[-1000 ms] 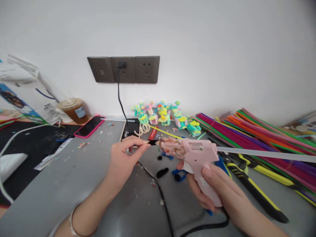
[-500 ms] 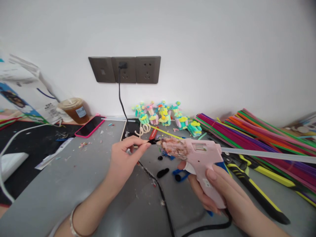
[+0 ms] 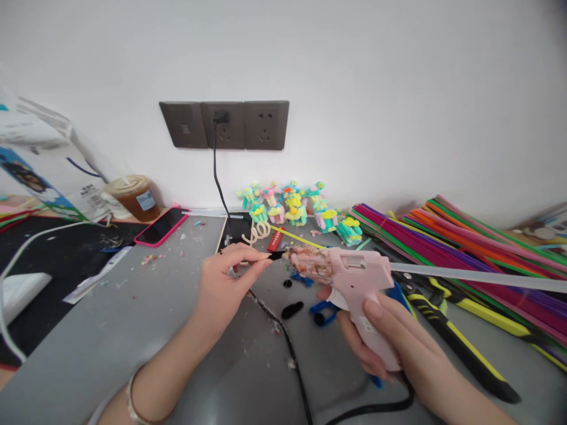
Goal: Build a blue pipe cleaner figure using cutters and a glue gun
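My right hand [image 3: 385, 336] is wrapped round the grip of a pink hot glue gun [image 3: 361, 274], a finger at its white trigger. A long clear glue stick [image 3: 469, 275] juts from the gun's back end. The gun's front is crusted with brownish glue, and its nozzle points left. My left hand [image 3: 230, 277] pinches a small black piece [image 3: 277, 255] between thumb and fingertips, its free end at the nozzle. Most of that piece is covered by the fingers. Below lie a black fuzzy piece [image 3: 292, 310] and a blue pipe-cleaner shape [image 3: 325, 314].
Yellow-and-black pliers [image 3: 460, 342] and bundles of coloured pipe cleaners [image 3: 425, 254] lie at the right. Several pastel pipe-cleaner figures [image 3: 295, 206] stand by the wall. A pink-cased phone [image 3: 163, 226] and a drink cup [image 3: 134, 198] are at the left. A black cord [image 3: 287, 342] crosses the table.
The glue gun has shifted slightly left with my right hand, so its nozzle is closer to my left fingertips. My left hand has barely moved and still pinches the black piece.
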Demonstrator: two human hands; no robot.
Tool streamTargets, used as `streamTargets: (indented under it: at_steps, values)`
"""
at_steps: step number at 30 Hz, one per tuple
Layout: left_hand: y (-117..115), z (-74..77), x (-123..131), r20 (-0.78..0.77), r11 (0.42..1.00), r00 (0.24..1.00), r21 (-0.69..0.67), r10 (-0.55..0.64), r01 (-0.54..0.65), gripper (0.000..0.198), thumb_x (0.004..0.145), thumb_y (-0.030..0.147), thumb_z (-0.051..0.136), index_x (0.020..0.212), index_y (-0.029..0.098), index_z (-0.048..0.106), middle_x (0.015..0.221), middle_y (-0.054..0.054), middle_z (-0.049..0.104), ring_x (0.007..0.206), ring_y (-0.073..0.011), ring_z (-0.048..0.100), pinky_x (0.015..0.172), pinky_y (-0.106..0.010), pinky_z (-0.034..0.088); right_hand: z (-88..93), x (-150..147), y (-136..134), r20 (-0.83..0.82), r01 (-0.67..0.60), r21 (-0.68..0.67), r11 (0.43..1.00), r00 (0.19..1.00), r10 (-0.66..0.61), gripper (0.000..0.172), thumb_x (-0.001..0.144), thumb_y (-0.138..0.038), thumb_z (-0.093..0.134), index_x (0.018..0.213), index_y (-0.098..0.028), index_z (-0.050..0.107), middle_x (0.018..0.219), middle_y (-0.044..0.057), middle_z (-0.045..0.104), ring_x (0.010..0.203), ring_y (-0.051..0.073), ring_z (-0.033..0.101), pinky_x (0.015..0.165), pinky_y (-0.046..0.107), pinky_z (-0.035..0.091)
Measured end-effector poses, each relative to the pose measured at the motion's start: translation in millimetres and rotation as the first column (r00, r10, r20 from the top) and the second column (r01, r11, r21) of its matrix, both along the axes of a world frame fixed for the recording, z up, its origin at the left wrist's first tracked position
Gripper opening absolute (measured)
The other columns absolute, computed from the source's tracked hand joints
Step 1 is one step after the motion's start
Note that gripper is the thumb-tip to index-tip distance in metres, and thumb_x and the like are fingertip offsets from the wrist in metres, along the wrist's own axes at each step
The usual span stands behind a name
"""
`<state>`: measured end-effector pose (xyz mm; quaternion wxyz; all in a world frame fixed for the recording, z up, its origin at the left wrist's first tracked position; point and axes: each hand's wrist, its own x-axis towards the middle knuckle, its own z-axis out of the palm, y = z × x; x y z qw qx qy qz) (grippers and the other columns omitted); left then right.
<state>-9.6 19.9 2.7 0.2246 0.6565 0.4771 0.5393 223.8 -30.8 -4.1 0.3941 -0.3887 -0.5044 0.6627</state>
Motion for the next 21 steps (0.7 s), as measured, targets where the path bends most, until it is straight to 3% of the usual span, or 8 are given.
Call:
streamTargets:
  at_steps: [6, 12, 16, 21]
  values:
    - [2, -0.3, -3, 0.035, 0.998, 0.999, -0.063, 0.029, -0.027, 0.008, 0.076, 0.022, 0.072, 0.069, 0.021, 0.076, 0.07, -0.001, 0.076, 0.061, -0.0138, 0.061, 0.053, -0.025, 0.043, 12.6, -5, -1, -0.244, 0.13, -0.137, 0.982, 0.956, -0.161, 0.044, 0.089, -0.065, 0.051, 0.099, -0.023, 0.058, 0.043, -0.009, 0.039, 0.035, 0.006, 0.016, 0.037, 0.02, 0.02]
    - [3, 0.0, -2, 0.095, 0.964, 0.995, -0.264, 0.029, -0.003, 0.016, 0.077, 0.033, 0.072, 0.071, 0.019, 0.077, 0.07, -0.003, 0.075, 0.057, -0.013, 0.057, 0.052, -0.023, 0.045, 14.8, -2, -1, -0.308, 0.116, -0.177, 0.977, 0.937, -0.167, 0.048, 0.087, -0.066, 0.054, 0.105, -0.022, 0.061, 0.043, -0.009, 0.035, 0.036, 0.007, 0.015, 0.04, 0.023, 0.019]
    - [2, 0.9, 0, 0.11, 0.941, 0.994, -0.337, 0.0, 0.038, 0.019, 0.076, 0.035, 0.07, 0.074, 0.017, 0.078, 0.071, -0.004, 0.075, 0.055, -0.0134, 0.058, 0.049, -0.023, 0.044, 19.6, -2, 2, -0.305, 0.135, -0.088, 0.987, 0.94, -0.156, 0.053, 0.088, -0.068, 0.05, 0.113, -0.022, 0.06, 0.042, -0.009, 0.033, 0.036, 0.009, 0.015, 0.041, 0.025, 0.019]
    - [1, -3.7, 2, 0.084, 0.926, 0.995, -0.37, -0.05, 0.078, 0.022, 0.078, 0.037, 0.069, 0.078, 0.017, 0.078, 0.072, -0.005, 0.075, 0.057, -0.0149, 0.06, 0.05, -0.024, 0.045, 51.4, -25, 17, -0.329, 0.059, 0.057, 0.997, 0.944, -0.037, 0.046, 0.09, -0.064, 0.046, 0.093, -0.021, 0.062, 0.042, -0.008, 0.033, 0.034, 0.009, 0.017, 0.038, 0.024, 0.018]
